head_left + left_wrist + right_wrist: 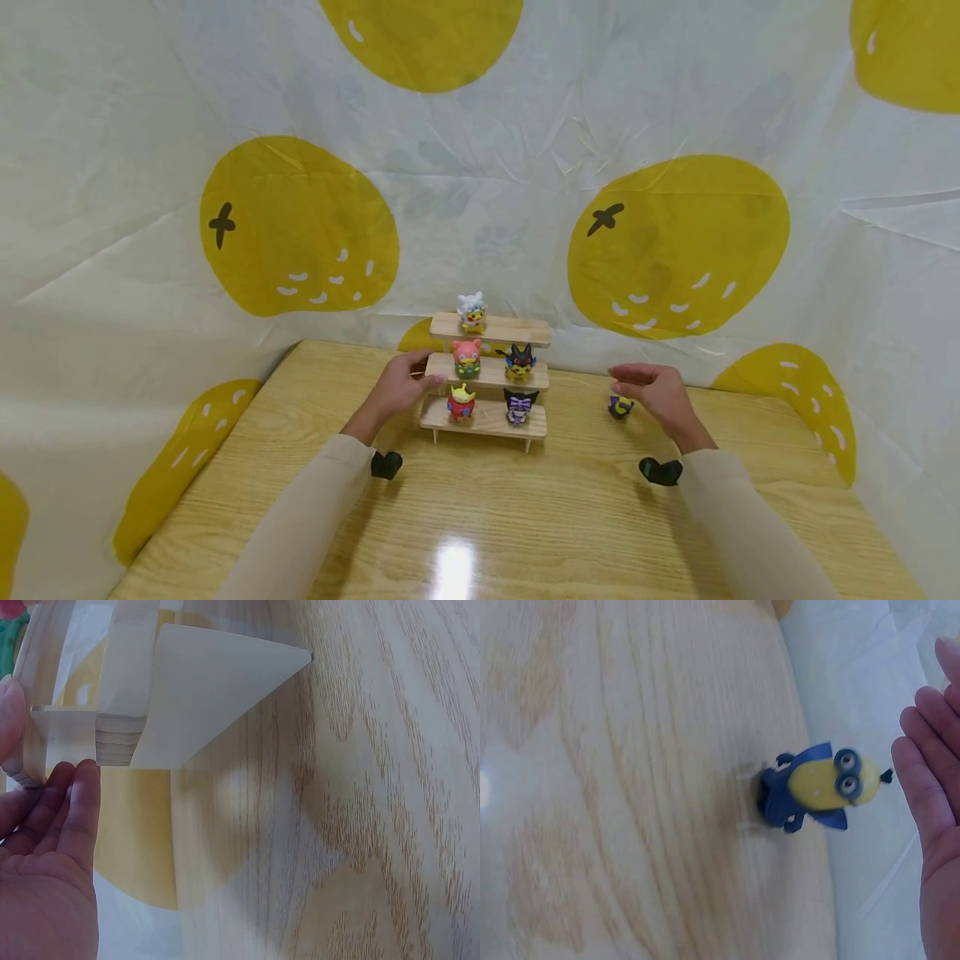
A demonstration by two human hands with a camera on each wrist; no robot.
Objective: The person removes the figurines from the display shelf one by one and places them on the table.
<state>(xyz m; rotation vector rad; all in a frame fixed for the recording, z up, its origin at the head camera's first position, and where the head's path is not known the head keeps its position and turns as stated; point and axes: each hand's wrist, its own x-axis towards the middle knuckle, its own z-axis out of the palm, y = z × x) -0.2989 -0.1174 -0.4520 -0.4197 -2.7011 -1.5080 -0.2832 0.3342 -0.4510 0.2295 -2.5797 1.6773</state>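
Observation:
A three-tier wooden display shelf (pixel 491 372) stands on the table, and my left hand (pixel 397 386) holds the left end of its middle board. In the left wrist view, the thumb lies on one side of the board end (pixel 31 754) and the fingers (pixel 75 799) on the other. To the right of the shelf, a small yellow Minion figure (pixel 825 784) in dark blue stands upright on the table. My right hand (pixel 658 396) hovers beside and above it, fingers extended and apart from it in the right wrist view.
On the shelf stand a white-hooded figure (pixel 472 314) on top, a pink-hooded (pixel 467 360) and a black-eared figure (pixel 519 364) in the middle, a red figure (pixel 461 406) and a purple-black one (pixel 518 408) below. A fruit-print cloth (pixel 480 208) hangs behind the table (pixel 570 517).

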